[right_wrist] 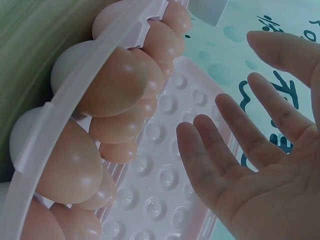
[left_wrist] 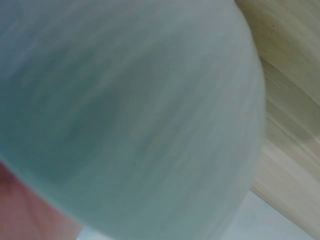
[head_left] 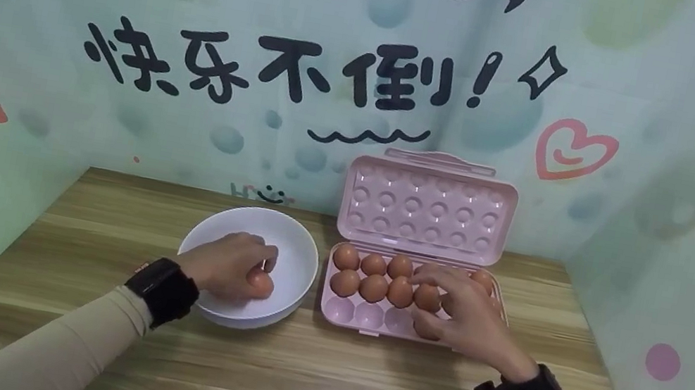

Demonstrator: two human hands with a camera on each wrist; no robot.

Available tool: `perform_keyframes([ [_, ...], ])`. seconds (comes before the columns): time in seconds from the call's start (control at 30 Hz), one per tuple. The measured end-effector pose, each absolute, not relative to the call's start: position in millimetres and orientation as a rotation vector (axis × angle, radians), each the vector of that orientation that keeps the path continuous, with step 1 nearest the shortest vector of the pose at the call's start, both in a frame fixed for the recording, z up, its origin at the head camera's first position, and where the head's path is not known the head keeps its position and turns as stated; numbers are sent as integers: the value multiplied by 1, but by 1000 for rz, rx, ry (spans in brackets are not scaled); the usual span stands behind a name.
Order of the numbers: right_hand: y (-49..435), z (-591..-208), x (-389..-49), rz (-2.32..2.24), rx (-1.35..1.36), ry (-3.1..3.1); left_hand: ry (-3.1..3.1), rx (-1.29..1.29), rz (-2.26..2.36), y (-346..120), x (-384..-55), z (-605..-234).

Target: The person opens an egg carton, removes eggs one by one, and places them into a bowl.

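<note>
My left hand [head_left: 229, 264] reaches over the near-left rim into a white bowl [head_left: 296, 264]. Its fingers curl round a brown egg [head_left: 260, 283] low in the bowl. The bowl's outer wall [left_wrist: 150, 125] fills most of the left wrist view. My right hand [head_left: 470, 309] hovers over a pink egg carton [head_left: 369, 316], fingers spread and gripping nothing. Brown eggs [right_wrist: 112, 82] stand in the carton's cups beside that hand in the right wrist view. Three cups at the front left hold no egg; my right hand hides part of the carton's right side.
The carton's dimpled lid [head_left: 427, 209] stands raised at the back, close to the printed backdrop [head_left: 198, 147]. Bowl and carton sit side by side on a wood-grain table [head_left: 285, 384]. Printed panels rise along both sides of the table.
</note>
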State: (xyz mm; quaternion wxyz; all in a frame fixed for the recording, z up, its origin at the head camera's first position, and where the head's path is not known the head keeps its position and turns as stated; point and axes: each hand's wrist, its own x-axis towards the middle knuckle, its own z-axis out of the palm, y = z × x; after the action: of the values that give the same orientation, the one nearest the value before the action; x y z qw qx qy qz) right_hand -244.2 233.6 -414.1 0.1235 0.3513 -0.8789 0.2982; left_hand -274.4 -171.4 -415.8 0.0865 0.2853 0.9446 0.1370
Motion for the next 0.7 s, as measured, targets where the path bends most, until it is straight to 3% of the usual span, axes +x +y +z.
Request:
perform_keyframes([
  [0.27,237,-413,-246,765,1013,-2553,2839,915,475,-173,-269,-411],
  [0.7,244,-403,-253,537,1257,-2548,2973,1120,778,-158,-251,-401],
])
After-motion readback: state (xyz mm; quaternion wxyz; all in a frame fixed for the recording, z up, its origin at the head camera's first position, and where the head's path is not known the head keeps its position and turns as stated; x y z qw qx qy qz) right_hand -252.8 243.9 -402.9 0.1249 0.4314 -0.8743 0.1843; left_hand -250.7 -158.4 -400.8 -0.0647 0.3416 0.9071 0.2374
